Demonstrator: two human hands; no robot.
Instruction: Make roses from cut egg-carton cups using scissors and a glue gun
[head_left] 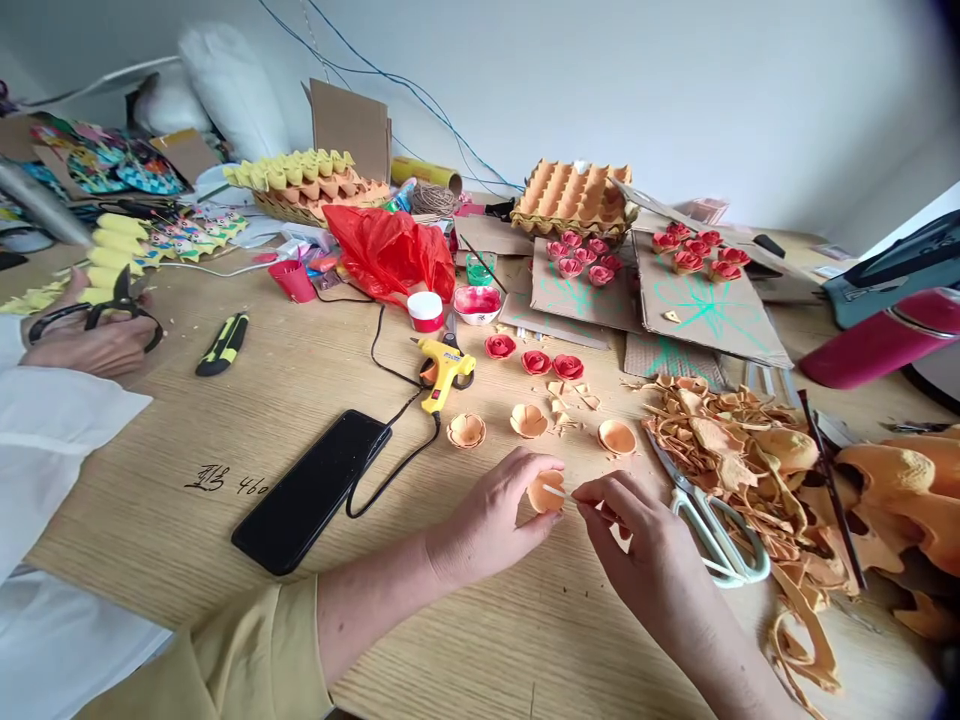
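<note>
1. On the wooden table [187,430], near its front edge, the person holds both hands close together over one small orange paper cup [545,493] cut from egg carton.
2. The left hand [491,520] is closed around this cup with thumb and fingers, so the opening turns toward the right hand.
3. The right hand [637,545] pinches a thin pale stick [561,491] between fingertips, and its tip touches the cup at the rim. Whether it carries glue I cannot tell.
4. To do this step well, I think the left grip must stay light, because such thin carton crushes easily, and the stick should touch only the place that needs it.
5. Just behind the hands lie three more unpainted cups [529,421], and farther back three red paper roses [535,362].
6. A yellow glue gun [445,368] stands near, with its cable running beside a black phone [311,490]; its hot nozzle is better kept away from the sleeve.
7. White-handled scissors [712,530] lie just right of the right hand, against a heap of orange carton scraps [757,470].
8. At the far left another person's hand [90,345] holds black scissors [97,312].
</note>
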